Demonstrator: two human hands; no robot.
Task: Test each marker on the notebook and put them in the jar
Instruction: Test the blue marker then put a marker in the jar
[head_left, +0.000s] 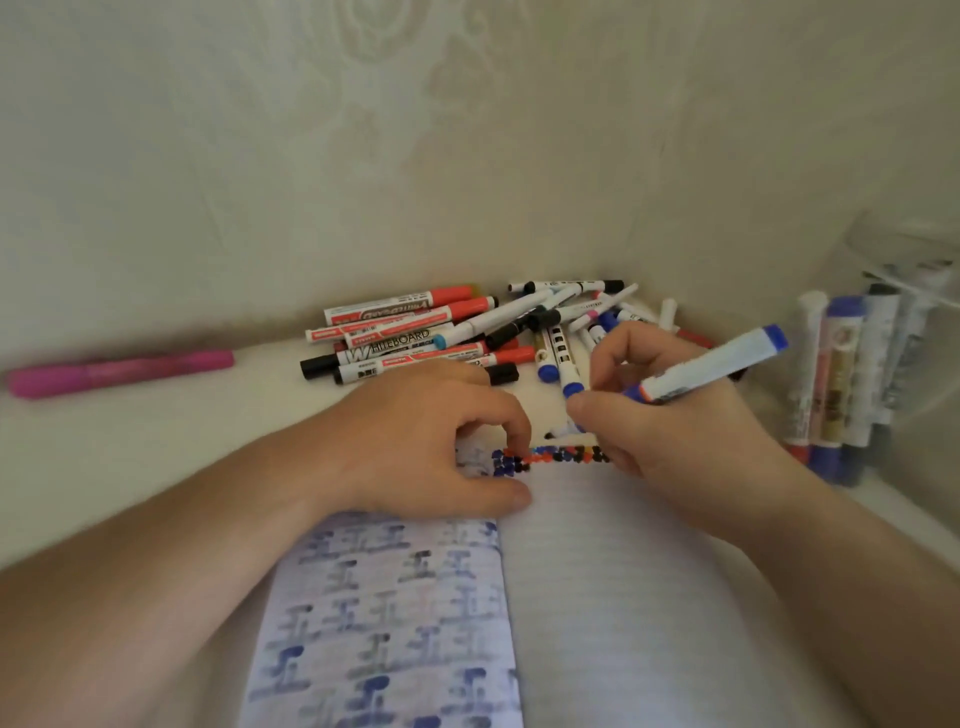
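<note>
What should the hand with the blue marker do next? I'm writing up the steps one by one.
Probably finish the stroke at the end of the row of test marks: the right hand grips the blue marker with its tip on the notebook, while the left hand steadies the page. The jar with tested markers stands to the right.

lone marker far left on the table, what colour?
Pink, cap and barrel alike: the lone marker, head view.
</note>
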